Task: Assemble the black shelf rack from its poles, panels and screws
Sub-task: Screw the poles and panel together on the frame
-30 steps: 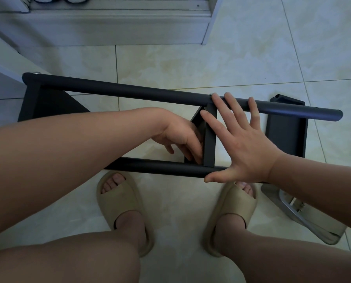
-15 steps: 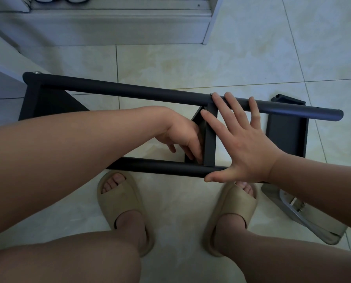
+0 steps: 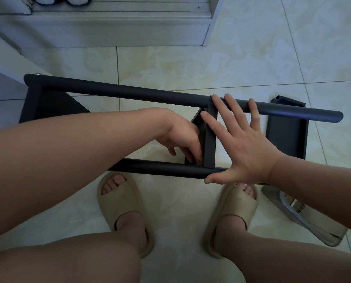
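Note:
The black shelf rack lies on its side on the tiled floor. Its far pole and near pole run left to right, joined by a left panel, a middle panel and a right panel. My left hand reaches down between the poles, its fingers resting against the middle panel's left face near the near pole. My right hand is spread flat beside that panel, fingertips on the far pole and thumb on the near pole. A small screw head shows where the panel meets the far pole.
My feet in beige sandals stand just in front of the near pole. A silvery metal object lies on the floor at the right. A white cabinet base runs along the back, and a pale board slants in at the left.
My left hand's fingers have shifted slightly against the middle panel. The right hand and the rack have stayed put.

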Tool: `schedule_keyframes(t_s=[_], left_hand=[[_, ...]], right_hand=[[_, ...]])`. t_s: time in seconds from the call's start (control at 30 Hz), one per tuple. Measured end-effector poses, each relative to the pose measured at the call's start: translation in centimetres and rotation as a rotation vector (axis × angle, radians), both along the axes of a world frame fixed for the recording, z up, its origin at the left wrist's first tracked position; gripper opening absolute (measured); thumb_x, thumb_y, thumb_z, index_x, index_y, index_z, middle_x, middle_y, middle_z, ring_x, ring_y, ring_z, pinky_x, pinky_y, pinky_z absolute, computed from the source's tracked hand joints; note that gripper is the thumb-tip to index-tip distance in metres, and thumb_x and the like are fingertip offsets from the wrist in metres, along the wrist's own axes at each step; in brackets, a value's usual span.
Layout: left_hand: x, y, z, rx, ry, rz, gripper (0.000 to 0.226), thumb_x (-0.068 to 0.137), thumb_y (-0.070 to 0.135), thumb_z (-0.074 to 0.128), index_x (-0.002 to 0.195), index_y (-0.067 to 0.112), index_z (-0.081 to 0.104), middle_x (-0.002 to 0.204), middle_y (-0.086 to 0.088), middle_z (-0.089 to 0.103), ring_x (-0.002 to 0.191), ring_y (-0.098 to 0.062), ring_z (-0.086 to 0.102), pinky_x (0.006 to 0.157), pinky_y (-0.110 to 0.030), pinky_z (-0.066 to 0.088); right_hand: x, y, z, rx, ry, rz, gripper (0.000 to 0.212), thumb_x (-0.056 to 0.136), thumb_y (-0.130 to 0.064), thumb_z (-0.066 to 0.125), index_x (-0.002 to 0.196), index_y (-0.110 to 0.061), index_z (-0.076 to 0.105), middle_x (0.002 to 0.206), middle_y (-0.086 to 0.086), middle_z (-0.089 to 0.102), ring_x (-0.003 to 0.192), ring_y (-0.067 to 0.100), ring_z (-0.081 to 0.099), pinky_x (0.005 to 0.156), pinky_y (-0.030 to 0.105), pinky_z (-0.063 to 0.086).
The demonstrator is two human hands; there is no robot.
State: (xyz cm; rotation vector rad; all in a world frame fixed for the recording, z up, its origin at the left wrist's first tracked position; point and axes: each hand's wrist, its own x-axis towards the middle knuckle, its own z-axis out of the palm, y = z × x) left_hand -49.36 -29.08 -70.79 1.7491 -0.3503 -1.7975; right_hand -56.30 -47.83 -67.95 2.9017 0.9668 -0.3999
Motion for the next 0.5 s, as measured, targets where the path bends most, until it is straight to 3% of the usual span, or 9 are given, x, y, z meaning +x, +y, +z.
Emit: schedule_keyframes(t_s=[0.2,0.4,0.5], left_hand=[[0.11,0.25,-0.03,-0.009,0.008,0.017,0.025,0.090,0.015,0.070,0.110,0.031,0.065,0.123,0.009,0.069,0.110,0.001,0.057,0.116,-0.055,0.030],[-0.05,0.25,-0.47,-0.005,0.028,-0.001,0.036,0.091,0.024,0.069,0.126,0.026,0.063,0.120,0.010,0.072,0.120,-0.008,0.061,0.116,-0.058,0.028],[-0.22,0.35,-0.64,-0.007,0.034,0.001,0.031,0.091,0.022,0.070,0.121,0.028,0.064,0.119,0.010,0.073,0.118,-0.008,0.062,0.115,-0.058,0.029]], right_hand=[[0.04,-0.02,0.03,0.004,-0.002,-0.001,0.131,0.067,-0.100,0.033,0.163,-0.014,0.015,0.169,0.019,0.000,0.156,0.041,-0.003,0.116,0.074,0.001],[0.01,0.04,0.14,0.004,-0.001,-0.007,0.131,0.066,-0.100,0.035,0.163,-0.014,0.016,0.169,0.019,0.001,0.156,0.041,-0.002,0.117,0.074,0.001],[-0.02,0.07,0.19,0.009,-0.001,-0.008,0.131,0.066,-0.100,0.035,0.163,-0.013,0.017,0.169,0.019,0.001,0.156,0.041,-0.002,0.117,0.074,0.000]])
